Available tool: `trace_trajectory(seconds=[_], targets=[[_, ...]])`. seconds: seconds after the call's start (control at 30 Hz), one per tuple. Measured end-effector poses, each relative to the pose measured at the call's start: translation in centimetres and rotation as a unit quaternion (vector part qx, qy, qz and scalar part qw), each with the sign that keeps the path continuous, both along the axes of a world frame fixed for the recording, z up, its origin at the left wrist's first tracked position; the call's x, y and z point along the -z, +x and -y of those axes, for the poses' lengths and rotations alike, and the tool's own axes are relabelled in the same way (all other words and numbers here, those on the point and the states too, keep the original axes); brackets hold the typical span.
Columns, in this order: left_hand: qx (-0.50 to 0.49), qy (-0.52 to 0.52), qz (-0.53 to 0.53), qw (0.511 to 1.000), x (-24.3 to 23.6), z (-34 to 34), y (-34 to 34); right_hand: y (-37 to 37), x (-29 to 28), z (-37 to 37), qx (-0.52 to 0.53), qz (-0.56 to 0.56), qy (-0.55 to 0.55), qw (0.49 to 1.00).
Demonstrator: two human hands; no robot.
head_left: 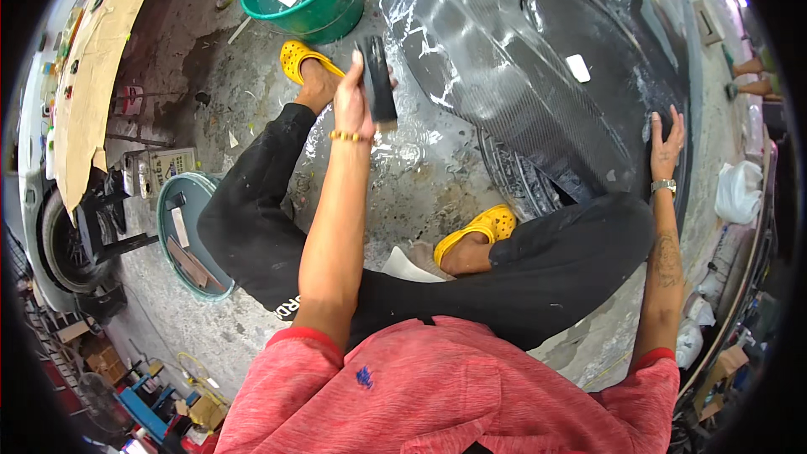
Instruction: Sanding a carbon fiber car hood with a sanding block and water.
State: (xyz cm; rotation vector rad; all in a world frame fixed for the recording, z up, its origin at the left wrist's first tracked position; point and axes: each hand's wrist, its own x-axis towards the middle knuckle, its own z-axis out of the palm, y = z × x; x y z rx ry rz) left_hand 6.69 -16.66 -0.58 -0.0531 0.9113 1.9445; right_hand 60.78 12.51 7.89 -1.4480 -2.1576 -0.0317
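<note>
My left hand (353,109), with a beaded bracelet at the wrist, grips a black sanding block (379,84) above the wet floor, between the green bucket and the panel. Its thumb lies along one side of the block, and fingertips show at the other. A large dark carbon-fibre panel (538,101), glossy and wet, lies ahead and to the right. Near its right edge rests my right hand (667,147), fingers stretched out, a watch on the wrist. On the panel lies a small white piece (578,68), apart from both hands.
A green water bucket (340,21) holding dark strips and a white piece stands at the far left. Beside my left leg, a grey-green round container (164,244) has flat strips in it. Cardboard (126,25) and a car wheel (67,244) are further left. A white plastic bag (740,191) sits at the right.
</note>
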Motion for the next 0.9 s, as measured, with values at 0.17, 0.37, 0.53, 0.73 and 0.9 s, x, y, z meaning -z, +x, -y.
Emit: trace_trajectory(seconds=[0.17,0.37,0.53,0.73,0.9], targets=[[0.022,0.044,-0.030,0.998,1.9,8.1,4.0,-7.4,-6.2,-0.1,-0.142,-0.073,-0.329,0.931],[0.054,-0.157,-0.045,0.985,-3.0,9.8,8.6,-16.5,-6.0,0.2,-0.158,0.099,-0.306,0.934],[0.016,-0.140,-0.045,0.989,-3.2,9.4,8.6,-18.9,-4.7,1.5,-0.187,0.085,-0.256,0.945],[0.023,-0.087,-0.034,0.995,-2.2,8.9,8.1,-18.9,-5.0,0.0,-0.295,0.155,-0.226,0.915],[0.033,-0.122,-0.001,0.992,-2.7,8.4,8.0,-19.8,-6.2,0.1,-0.200,0.131,-0.288,0.927]])
